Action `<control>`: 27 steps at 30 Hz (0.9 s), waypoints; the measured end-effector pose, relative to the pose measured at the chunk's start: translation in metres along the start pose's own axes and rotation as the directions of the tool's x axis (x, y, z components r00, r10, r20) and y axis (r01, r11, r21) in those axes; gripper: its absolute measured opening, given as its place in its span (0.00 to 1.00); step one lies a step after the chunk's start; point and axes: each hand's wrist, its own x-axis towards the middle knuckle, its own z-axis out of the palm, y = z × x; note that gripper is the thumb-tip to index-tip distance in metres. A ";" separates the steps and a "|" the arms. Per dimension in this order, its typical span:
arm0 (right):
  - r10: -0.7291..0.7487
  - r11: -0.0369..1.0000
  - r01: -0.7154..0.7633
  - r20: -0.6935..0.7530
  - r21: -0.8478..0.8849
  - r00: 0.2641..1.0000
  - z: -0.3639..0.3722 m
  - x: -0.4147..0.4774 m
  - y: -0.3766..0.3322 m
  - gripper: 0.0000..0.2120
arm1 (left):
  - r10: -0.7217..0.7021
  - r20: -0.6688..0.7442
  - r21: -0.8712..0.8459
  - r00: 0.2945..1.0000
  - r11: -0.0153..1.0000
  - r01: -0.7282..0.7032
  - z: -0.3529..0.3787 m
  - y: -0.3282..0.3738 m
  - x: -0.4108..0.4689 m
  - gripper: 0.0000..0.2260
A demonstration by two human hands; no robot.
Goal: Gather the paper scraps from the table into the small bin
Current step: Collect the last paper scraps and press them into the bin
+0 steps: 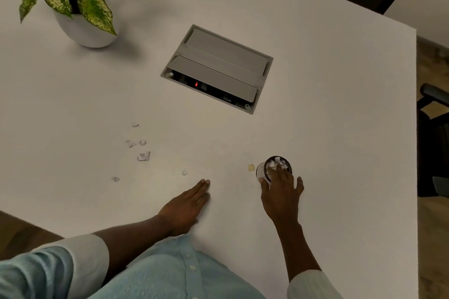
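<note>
The small round clear bin (pixel 274 168), already holding white scraps, was gripped from above by the right hand (pixel 281 192). The left hand (pixel 187 204) was laid flat and open on the white table (pixel 328 116), left of the bin. Small white paper scraps (pixel 143 156) were scattered farther left of the bin, and a yellowish scrap (pixel 251 167) lay just beside it.
</note>
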 end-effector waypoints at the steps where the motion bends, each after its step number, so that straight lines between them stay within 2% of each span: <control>1: 0.003 1.000 -0.004 -0.085 -0.006 0.996 -0.002 -0.002 -0.002 0.20 | 0.002 0.006 -0.001 1.000 1.000 -0.002 -0.001 -0.001 0.000 0.39; 4: -0.046 0.995 0.074 -0.340 0.070 0.939 -0.004 -0.008 -0.011 0.14 | -0.015 0.018 -0.026 1.000 1.000 0.015 -0.006 -0.002 0.002 0.35; 6: -0.108 0.974 0.177 -0.393 0.145 0.913 -0.002 -0.010 -0.023 0.10 | -0.042 0.006 -0.056 0.999 0.998 0.042 -0.013 -0.002 0.002 0.29; 8: -0.159 0.945 0.238 -0.324 0.222 0.933 0.001 -0.011 -0.037 0.09 | -0.058 -0.051 -0.049 0.997 0.997 0.055 -0.020 -0.004 0.002 0.22; 10: -0.189 0.936 0.230 -0.169 0.267 0.967 0.007 -0.008 -0.051 0.12 | -0.090 -0.119 -0.035 0.989 0.996 0.086 -0.027 -0.008 0.001 0.17; 12: -0.217 0.962 0.216 -0.008 0.170 0.976 0.016 -0.001 -0.061 0.16 | -0.164 -0.181 -0.039 0.970 0.986 0.159 -0.034 -0.013 -0.002 0.15; 14: -0.214 0.976 0.210 0.094 0.053 0.972 0.025 0.008 -0.068 0.21 | -0.261 -0.230 -0.062 0.938 0.965 0.254 -0.043 -0.018 -0.003 0.16; 18: -0.182 0.977 0.195 0.141 -0.085 0.973 0.039 0.021 -0.078 0.24 | -0.421 -0.236 -0.200 0.876 0.903 0.380 -0.058 -0.027 0.005 0.20; 23: -0.159 0.965 0.194 0.194 -0.179 0.968 0.050 0.028 -0.076 0.30 | -0.493 -0.206 -0.305 0.845 0.853 0.423 -0.062 -0.034 0.014 0.18; 27: -0.165 0.961 0.205 0.212 -0.187 0.963 0.049 0.028 -0.078 0.18 | -0.524 -0.198 -0.350 0.829 0.828 0.439 -0.058 -0.036 0.016 0.15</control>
